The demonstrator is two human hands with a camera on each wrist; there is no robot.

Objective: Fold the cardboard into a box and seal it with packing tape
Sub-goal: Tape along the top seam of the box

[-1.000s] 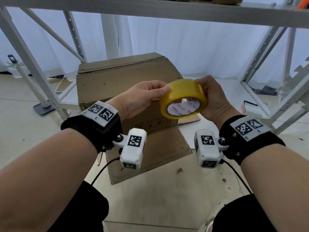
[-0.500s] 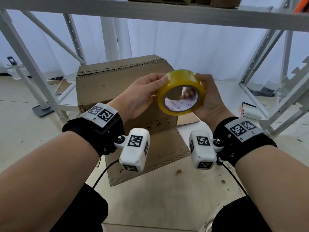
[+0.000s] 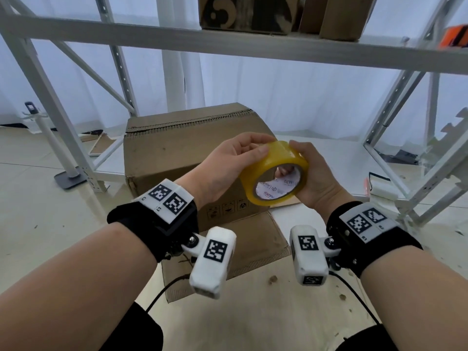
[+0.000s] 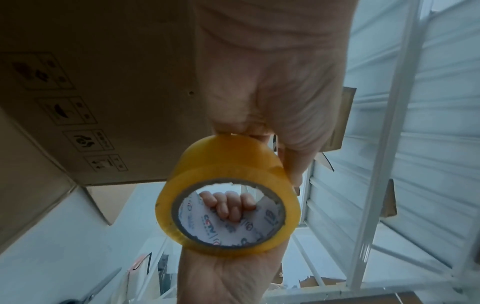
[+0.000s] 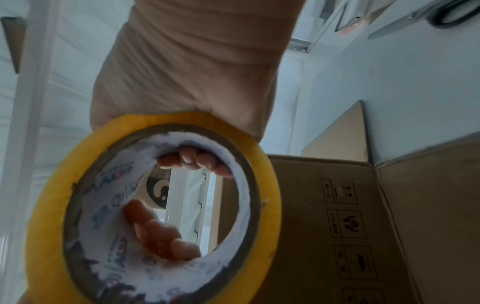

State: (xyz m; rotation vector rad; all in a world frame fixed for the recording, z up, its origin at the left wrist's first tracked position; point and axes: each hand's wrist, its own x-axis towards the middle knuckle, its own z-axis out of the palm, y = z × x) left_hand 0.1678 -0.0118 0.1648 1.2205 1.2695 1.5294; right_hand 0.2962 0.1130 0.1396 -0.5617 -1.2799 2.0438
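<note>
A yellow roll of packing tape [image 3: 278, 157] is held in the air between both hands, in front of the brown cardboard box [image 3: 177, 150]. My left hand [image 3: 235, 160] pinches the roll's left side, thumb lying on its outer surface. My right hand [image 3: 319, 178] grips the right side, with fingers [image 4: 228, 205] curled into the white core. The left wrist view shows the tape roll [image 4: 228, 158] under the left hand [image 4: 272, 82]. In the right wrist view the tape roll [image 5: 270, 185] hangs below the right hand [image 5: 194, 72]. The box stands folded on the floor, one flap [image 3: 253, 239] lying open toward me.
White metal racking [image 3: 253, 44] surrounds the box, its upper shelf carrying cardboard boxes [image 3: 243, 13]. Scissors [image 5: 415, 18] lie on the low white shelf to the right. A white stand on a grey base [image 3: 68, 177] is at the left. Cardboard scraps dot the floor [image 3: 273, 278].
Both hands kept hold of the tape roll and turned it a little between them. The head view has tilted upward, bringing the upper shelf's boxes into sight.
</note>
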